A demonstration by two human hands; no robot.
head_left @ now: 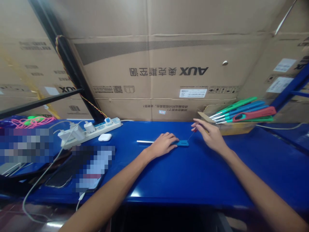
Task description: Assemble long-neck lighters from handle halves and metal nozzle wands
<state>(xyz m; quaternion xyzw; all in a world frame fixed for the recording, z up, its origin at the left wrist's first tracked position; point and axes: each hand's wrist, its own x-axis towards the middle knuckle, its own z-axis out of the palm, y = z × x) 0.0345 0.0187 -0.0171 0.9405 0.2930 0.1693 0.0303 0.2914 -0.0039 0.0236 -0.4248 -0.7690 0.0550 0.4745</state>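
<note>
My left hand (164, 144) presses down on a blue-handled tool (183, 143) that lies flat on the blue table, its fingers closed over the handle. The tool's bright metal shaft sticks out to the left of the hand, and the handle's end shows on the right. Between thumb and fingers, my right hand (212, 135) pinches a thin pick with a small red handle (194, 130). The fine metal tip slants down to the right end of the blue handle; whether it is inside the slot there I cannot tell.
An open cardboard box (238, 129) at the right holds several green, blue and red-handled tools. To the left are a white power strip (96, 130) with plugs, a white earbud case (105, 137), two phones and trailing cables. Cardboard (164, 51) walls the back of the table.
</note>
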